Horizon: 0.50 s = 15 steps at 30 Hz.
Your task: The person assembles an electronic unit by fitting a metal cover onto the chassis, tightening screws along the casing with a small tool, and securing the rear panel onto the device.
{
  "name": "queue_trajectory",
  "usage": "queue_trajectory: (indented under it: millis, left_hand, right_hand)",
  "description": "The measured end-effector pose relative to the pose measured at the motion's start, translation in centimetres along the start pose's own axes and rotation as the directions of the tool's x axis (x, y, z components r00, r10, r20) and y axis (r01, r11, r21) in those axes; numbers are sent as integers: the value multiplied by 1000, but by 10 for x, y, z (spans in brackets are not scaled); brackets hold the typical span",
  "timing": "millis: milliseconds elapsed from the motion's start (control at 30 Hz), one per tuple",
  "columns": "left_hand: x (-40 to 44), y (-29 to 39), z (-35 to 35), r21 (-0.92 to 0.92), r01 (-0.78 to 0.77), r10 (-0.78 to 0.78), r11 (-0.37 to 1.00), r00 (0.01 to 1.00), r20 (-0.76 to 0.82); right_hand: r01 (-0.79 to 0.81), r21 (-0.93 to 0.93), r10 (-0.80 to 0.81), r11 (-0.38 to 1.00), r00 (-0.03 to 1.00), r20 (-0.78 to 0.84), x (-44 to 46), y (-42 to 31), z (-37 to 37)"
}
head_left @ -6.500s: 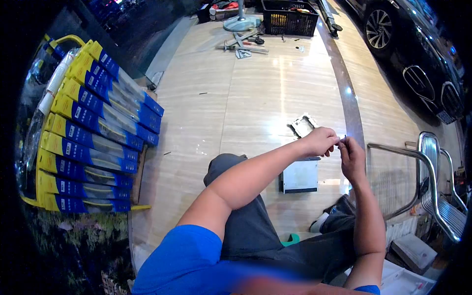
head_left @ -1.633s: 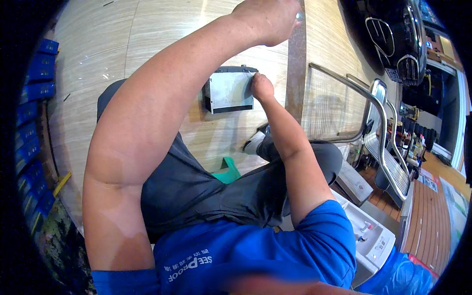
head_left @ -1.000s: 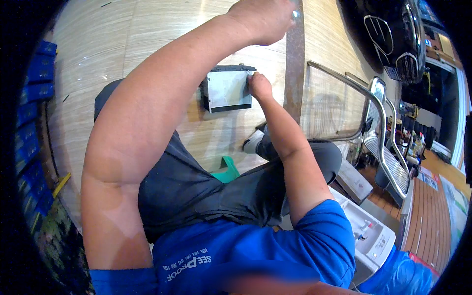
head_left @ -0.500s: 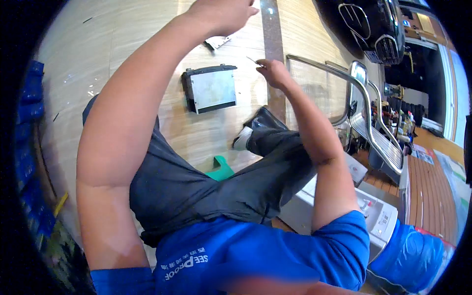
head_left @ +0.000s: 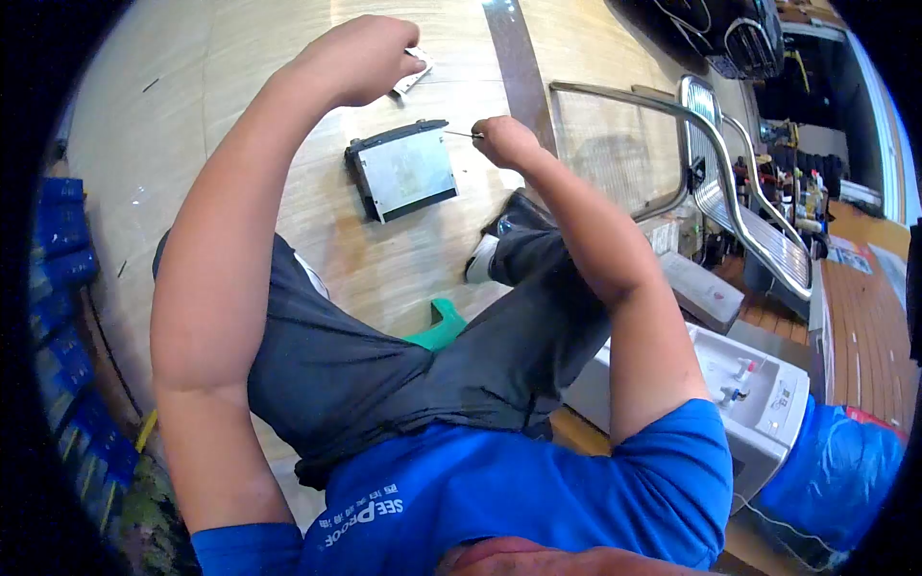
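Note:
My right hand is closed round a screwdriver, whose thin shaft points left at the upper right corner of a car stereo-like metal box. The box has a silver plate on top and dark edges, and it lies on the floor in front of me. My left hand is beyond the box with its fingers curled. It hovers over or touches a white metal bracket, partly hidden behind the fingers. Whatever is in those fingers is too small to make out.
A green plastic stool shows between my legs. To the right are a chrome-framed chair and a white water dispenser. Blue boxes line the left side. A black glossy object stands at upper right.
My left hand has come back down and left, from the far floor to the white bracket. My right hand has moved left, bringing the screwdriver's tip to the box's corner.

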<state>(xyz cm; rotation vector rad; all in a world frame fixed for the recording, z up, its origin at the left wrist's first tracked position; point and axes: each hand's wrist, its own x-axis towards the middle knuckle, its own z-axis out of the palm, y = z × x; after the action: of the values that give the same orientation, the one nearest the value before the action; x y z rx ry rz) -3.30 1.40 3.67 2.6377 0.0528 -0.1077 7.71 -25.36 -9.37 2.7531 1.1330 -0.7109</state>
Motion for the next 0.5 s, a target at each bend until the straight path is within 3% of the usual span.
queue_trajectory:
  millis: [100, 167, 267, 433, 500]
  left_hand:
    - [0, -2, 3, 6, -22, 21, 1000, 998, 63]
    - [4, -5, 7, 12, -40, 39, 999, 996, 84]
    - [9, -4, 14, 17, -17, 16, 1000, 997, 77]
    - [15, 7, 13, 24, 3, -7, 1000, 980, 198]
    - [16, 9, 18, 37, -18, 11, 999, 984, 179]
  right_hand:
    - [-65, -60, 67, 996, 997, 34, 7, 9, 7]
    - [57, -84, -64, 995, 994, -84, 15, 15, 20]
    - [106, -141, -108, 984, 994, -9, 27, 14, 29]
    - [33, -75, -36, 997, 999, -39, 27, 6, 29]
    - [33, -58, -36, 998, 998, -58, 29, 9, 34]
